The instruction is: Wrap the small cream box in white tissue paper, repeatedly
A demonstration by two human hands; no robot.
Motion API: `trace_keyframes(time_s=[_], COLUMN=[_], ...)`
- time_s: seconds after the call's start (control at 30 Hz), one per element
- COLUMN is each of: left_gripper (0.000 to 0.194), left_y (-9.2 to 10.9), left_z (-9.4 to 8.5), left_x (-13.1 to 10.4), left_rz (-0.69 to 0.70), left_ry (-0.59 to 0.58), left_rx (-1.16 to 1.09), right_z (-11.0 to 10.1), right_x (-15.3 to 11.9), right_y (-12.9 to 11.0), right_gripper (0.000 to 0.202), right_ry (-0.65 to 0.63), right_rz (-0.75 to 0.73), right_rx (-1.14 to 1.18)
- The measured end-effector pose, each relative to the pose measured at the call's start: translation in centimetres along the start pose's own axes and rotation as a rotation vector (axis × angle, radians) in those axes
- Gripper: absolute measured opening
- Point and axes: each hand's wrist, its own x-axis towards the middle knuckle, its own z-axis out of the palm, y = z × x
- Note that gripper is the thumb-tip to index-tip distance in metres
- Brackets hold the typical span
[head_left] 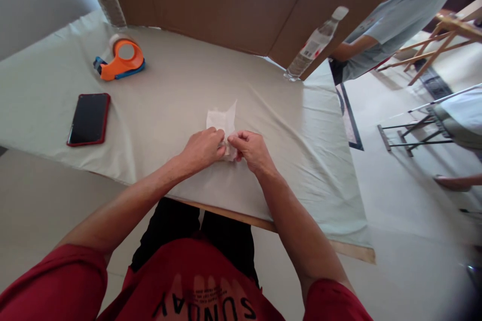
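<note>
While both hands pinch white paper [223, 123], left hand [203, 149], right hand [251, 149], knuckles up

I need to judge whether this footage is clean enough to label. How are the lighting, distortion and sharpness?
Head view: even, soft daylight, faint shadows under both hands, left and right, on the white paper; strong wide-angle bending at the table edges and water bottle; bottom right corner darkened and blurred; phone screen without glare.
</note>
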Motion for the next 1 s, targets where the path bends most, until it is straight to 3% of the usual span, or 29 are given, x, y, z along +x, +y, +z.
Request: trace_keyframes(time_s=[0.27,0.4,0.47,0.67,0.83,1.0], left_gripper=[0.012,0.039,0.04,0.031,0.032,0.03], left_y=[-1.2,-1.8,-1.8,-0.8,-0.8,-0.9], left_z=[1.3,1.9,2.2,3.2,3.7,3.9], left_x=[-0.4,-1.1,-1.2,-0.9,-0.8,-0.8], left_rz=[0.093,0.002,-0.053,-0.14,-0.103,-0.058], left_ry=[0.11,0.158,0.184,0.294,0.33,0.323], left_rx=[-0.202,-0.561,-0.667,-0.597,-0.535,-0.462], right_z=[-1.0,-0.9,-0.7,-0.9,-2.0,-2.1], right_x=[-1.2,-1.3,-1.1,-0.9,-0.6,0.8], right_y=[-0.9,-0.2,0.2,-0.1,-0.1,1.2], right_gripper=[0.035,0.04,0.038,0.036,0.055,0.028], right_ry=[-0.146,-0.184,-0.167,-0.207,-0.26,-0.112], right_rz=[-0.044,-0.199,-0.313,-0.444,-0.393,-0.477], right_rx=[-0.05,-0.28,-0.447,-0.712,-0.567,-0.503])
